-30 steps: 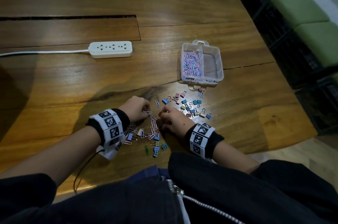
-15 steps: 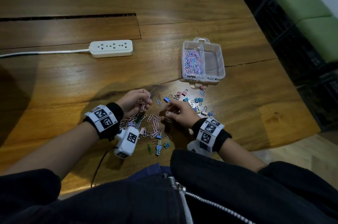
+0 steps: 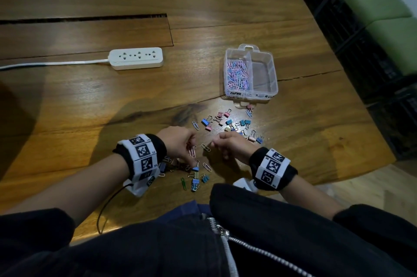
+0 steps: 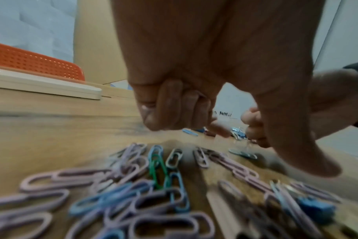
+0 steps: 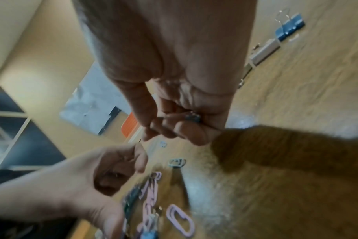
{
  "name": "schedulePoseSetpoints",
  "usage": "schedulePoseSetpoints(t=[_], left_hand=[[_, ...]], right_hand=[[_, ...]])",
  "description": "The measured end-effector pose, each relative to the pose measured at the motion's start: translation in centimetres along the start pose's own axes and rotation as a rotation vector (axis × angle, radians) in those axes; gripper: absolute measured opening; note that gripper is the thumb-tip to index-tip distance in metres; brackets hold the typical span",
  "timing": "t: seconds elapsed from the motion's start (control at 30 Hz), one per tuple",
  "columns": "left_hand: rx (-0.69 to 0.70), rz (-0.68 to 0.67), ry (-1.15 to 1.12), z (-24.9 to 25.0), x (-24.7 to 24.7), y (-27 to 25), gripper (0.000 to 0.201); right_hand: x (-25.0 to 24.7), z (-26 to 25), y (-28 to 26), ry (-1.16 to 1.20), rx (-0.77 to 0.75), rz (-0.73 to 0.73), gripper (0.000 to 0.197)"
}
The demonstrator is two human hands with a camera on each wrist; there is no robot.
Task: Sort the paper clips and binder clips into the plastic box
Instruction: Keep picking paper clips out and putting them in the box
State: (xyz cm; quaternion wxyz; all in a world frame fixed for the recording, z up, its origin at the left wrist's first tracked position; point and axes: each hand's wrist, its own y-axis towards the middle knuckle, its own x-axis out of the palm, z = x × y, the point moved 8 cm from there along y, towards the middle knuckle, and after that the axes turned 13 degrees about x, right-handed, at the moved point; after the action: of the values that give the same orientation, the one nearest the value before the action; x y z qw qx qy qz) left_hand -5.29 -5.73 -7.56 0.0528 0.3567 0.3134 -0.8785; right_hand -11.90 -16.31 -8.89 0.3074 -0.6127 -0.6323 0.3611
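A clear plastic box [image 3: 274, 73] has two compartments; the left one holds pink and blue paper clips [image 3: 238, 74], the right one shows nothing. Loose binder clips [image 3: 228, 122] lie in front of it. My left hand [image 3: 180, 143] hovers over a pile of paper clips [image 4: 153, 177], its fingers [image 4: 170, 105] curled into the palm and pink clips at their tips. My right hand [image 3: 232, 144] is beside it, fingers curled round a small bluish clip [image 5: 192, 117]. Between the hands lies one paper clip [image 3: 205, 147].
A white power strip [image 3: 136, 58] with its cord lies at the back left, beside a slot [image 3: 83, 18] in the wooden table. More binder clips [image 3: 195, 183] and a green paper clip [image 3: 184, 183] lie near my body. The table's right edge [image 3: 370, 118] drops to dark crates.
My left hand, which held a clip up off the table half a second ago, has come back down over the pile. The right hand stays beside it with its fingers curled.
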Motion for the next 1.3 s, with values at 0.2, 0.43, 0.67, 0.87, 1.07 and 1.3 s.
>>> schedulePoseSetpoints(t=[0.2,0.43,0.67,0.87,1.07,1.3], left_hand=[[-0.013,0.112,0.118,-0.6,-0.7,0.4,0.051],[0.048,0.175,0.236,-0.1,-1.7,1.0,0.028],[0.108,0.151,0.331,0.4,-0.5,1.3,0.031],[0.059,-0.009,0.286,-0.2,0.5,1.6,0.029],[0.007,0.159,-0.803,-1.7,-1.3,1.0,0.022],[0.045,0.279,-1.411,-2.3,-2.1,0.3,0.013]], right_hand=[[1.6,0.2,-0.5,-0.714,-0.121,0.242,0.040],[1.1,-0.6,0.1,-0.687,-0.202,0.338,0.050],[1.4,-1.4,0.8,-0.673,-0.281,0.391,0.030],[1.9,-1.3,1.7,-0.696,-0.238,0.385,0.011],[0.4,-2.1,0.7,-0.437,-0.176,0.344,0.009],[-0.5,-1.7,0.8,0.016,-0.083,0.060,0.025]])
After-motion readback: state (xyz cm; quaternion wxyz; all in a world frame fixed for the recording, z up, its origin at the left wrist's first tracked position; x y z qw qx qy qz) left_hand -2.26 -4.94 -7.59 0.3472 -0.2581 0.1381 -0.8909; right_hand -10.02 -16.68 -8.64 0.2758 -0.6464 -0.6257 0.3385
